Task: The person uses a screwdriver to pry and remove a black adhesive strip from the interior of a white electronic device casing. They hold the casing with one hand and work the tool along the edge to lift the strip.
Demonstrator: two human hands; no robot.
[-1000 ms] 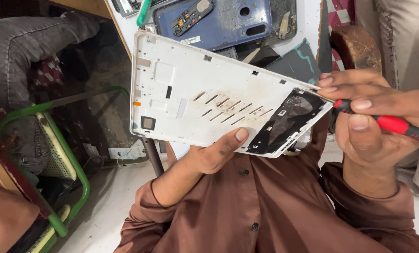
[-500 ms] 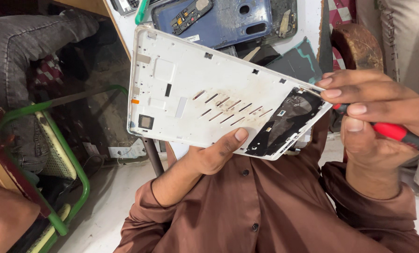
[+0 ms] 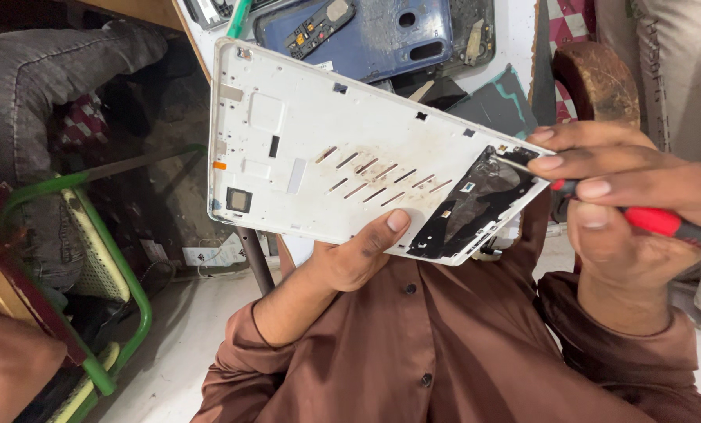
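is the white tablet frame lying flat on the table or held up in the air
Held up. The left hand grips the white frame from below, tilted above the lap, while the right hand works a red-handled screwdriver at its corner.

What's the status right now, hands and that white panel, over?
Left hand props the white tablet frame from beneath, thumb on its face. Right hand grips red-handled screwdriver, tip at the frame's dark corner. Nothing blocking.

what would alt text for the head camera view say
A left hand holds up a white tablet frame while the right hand puts a red-handled screwdriver to its dark corner. Phone parts lie on the white table behind.
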